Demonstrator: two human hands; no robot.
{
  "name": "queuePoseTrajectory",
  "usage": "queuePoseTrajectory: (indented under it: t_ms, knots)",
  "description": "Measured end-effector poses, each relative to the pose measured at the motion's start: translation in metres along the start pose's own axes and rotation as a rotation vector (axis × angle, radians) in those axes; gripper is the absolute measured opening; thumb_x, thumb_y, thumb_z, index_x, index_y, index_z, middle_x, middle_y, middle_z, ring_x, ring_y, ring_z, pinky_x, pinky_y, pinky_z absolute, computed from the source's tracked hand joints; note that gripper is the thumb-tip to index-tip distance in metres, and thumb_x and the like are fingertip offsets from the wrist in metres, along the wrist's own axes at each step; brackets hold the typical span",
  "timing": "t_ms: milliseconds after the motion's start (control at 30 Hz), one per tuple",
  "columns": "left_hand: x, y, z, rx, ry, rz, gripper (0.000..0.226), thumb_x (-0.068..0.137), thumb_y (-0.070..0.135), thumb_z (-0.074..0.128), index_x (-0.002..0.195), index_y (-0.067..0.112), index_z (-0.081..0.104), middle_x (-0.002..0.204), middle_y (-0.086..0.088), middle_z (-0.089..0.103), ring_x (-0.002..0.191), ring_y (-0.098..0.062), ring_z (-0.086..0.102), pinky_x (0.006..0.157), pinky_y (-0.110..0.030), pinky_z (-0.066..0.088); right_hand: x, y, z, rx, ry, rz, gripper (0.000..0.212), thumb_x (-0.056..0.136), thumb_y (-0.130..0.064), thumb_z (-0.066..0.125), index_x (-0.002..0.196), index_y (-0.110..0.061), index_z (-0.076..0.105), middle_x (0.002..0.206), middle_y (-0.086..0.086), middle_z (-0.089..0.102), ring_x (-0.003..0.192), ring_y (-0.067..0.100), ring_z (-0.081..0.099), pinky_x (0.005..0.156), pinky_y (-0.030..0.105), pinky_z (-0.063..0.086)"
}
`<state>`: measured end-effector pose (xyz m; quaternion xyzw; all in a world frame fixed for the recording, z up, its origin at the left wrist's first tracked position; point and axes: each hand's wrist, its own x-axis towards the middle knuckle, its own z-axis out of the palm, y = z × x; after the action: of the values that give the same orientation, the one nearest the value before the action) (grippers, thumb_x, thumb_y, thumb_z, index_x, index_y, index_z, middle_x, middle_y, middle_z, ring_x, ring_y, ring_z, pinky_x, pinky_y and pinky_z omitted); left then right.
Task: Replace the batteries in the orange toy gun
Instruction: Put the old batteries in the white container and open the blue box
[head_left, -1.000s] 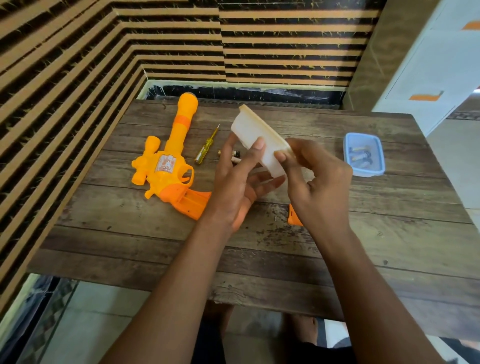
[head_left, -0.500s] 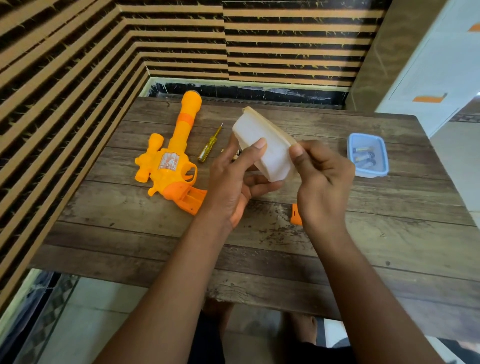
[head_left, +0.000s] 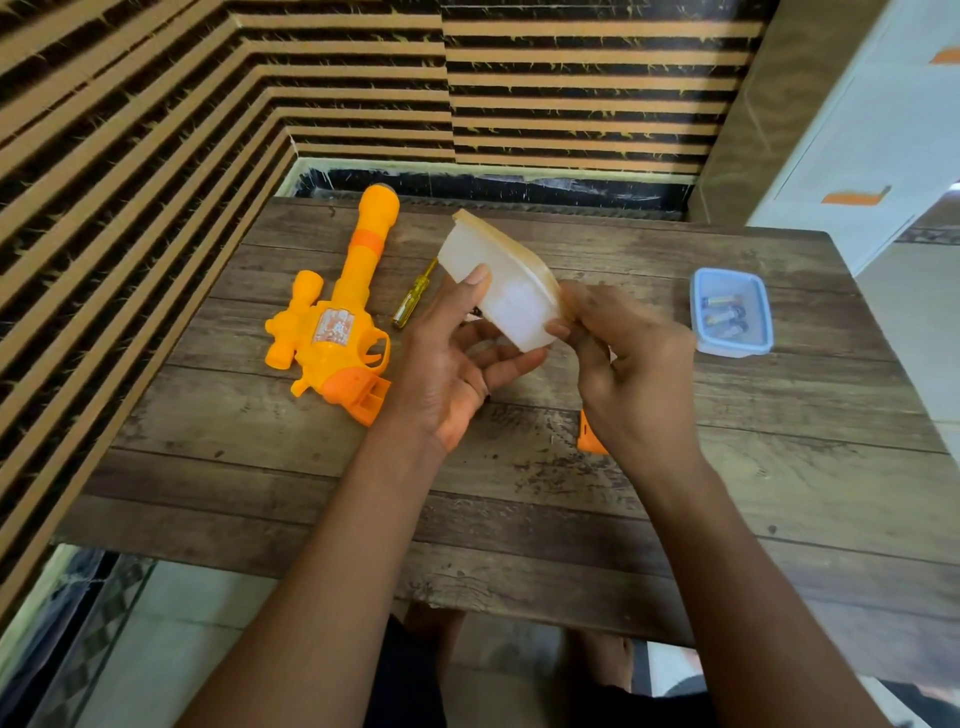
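Both forearms are reaching in from the bottom edge and meeting over the middle of the wooden table (head_left: 249, 467). The left hand (head_left: 457, 364) is turning its palm up and to the right. Its thumb is lying along the side of a white tub (head_left: 498, 280), with the other fingers curling beneath it, so the tub is being gripped clear of the tabletop and tilted. The right hand (head_left: 631, 374) is arching over from the other side, its fingertips pinching the tub's near corner just under the lid's edge (motion blur is softening that contact, so the exact hold is hard to read).

The tub is looking like cloudy, translucent plastic, rectangular with rounded corners, and a yellowish lid is sitting on it. The table's planks are showing dark, worn grain with scuffed patches.

The orange toy gun (head_left: 337, 322) is lying flat on the table to the left of the left hand, barrel pointing away, and a rectangular cavity is showing open in its darker orange handle. A screwdriver (head_left: 413, 301) with a clear yellow handle is resting between the gun and the tub. An orange plastic piece (head_left: 589, 439) is peeking out from under the right wrist, which is covering most of it. Well off to the right, a pale blue tray (head_left: 727, 349) is holding a few batteries (head_left: 724, 314). A striped wall (head_left: 156, 130) is running behind and along the left.
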<state>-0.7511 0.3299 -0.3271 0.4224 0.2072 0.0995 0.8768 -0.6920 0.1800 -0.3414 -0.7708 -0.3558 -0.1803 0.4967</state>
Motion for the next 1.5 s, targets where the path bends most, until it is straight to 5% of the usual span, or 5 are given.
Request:
queuePoseTrajectory:
  t_ms: [267, 533, 867, 1067, 1500]
  knots:
    - [-0.001, 0.002, 0.001, -0.042, -0.027, -0.038, 0.032, 0.097, 0.028, 0.065, 0.125, 0.013, 0.064, 0.123, -0.023, 0.067, 0.112, -0.04, 0.069, 0.078, -0.046, 0.067, 0.008, 0.002, -0.01, -0.051, -0.066, -0.052, 0.04, 0.086, 0.021, 0.063, 0.118, 0.0, 0.075, 0.096, -0.002, 0.07, 0.086, 0.008, 0.065, 0.081, 0.008, 0.046]
    - [-0.003, 0.001, -0.001, -0.056, -0.007, -0.036, 0.058, 0.089, 0.033, 0.073, 0.141, 0.01, 0.059, 0.132, -0.025, 0.067, 0.118, -0.044, 0.07, 0.069, -0.041, 0.066, 0.006, 0.004, -0.019, -0.129, -0.166, -0.089, 0.043, 0.083, 0.012, 0.071, 0.123, -0.005, 0.072, 0.116, 0.005, 0.075, 0.108, 0.017, 0.069, 0.097, 0.013, 0.048]
    - [0.001, 0.001, -0.004, -0.098, -0.035, -0.057, 0.062, 0.091, 0.037, 0.07, 0.145, 0.009, 0.057, 0.146, -0.028, 0.058, 0.124, -0.048, 0.065, 0.062, -0.036, 0.065, 0.008, 0.004, -0.022, -0.091, -0.109, -0.097, 0.058, 0.079, 0.026, 0.058, 0.126, -0.006, 0.072, 0.107, 0.005, 0.076, 0.098, 0.02, 0.072, 0.086, 0.023, 0.056]
    - [-0.003, 0.0, -0.005, -0.11, -0.077, -0.213, 0.066, 0.086, 0.043, 0.06, 0.138, 0.003, 0.059, 0.118, -0.029, 0.067, 0.075, -0.042, 0.072, 0.048, -0.028, 0.059, 0.004, 0.008, -0.021, -0.095, 0.051, -0.054, 0.05, 0.087, 0.022, 0.053, 0.129, -0.001, 0.07, 0.115, 0.011, 0.074, 0.104, 0.022, 0.07, 0.092, 0.021, 0.053]
    - [0.002, -0.029, 0.027, 0.072, -0.011, -0.128, 0.046, 0.102, 0.037, 0.057, 0.136, 0.007, 0.062, 0.116, -0.016, 0.073, 0.09, -0.027, 0.078, 0.066, -0.038, 0.064, 0.002, 0.015, -0.02, -0.326, 0.237, -0.035, 0.027, 0.082, 0.011, 0.064, 0.103, -0.001, 0.077, 0.091, 0.011, 0.076, 0.084, 0.029, 0.071, 0.075, 0.022, 0.046]
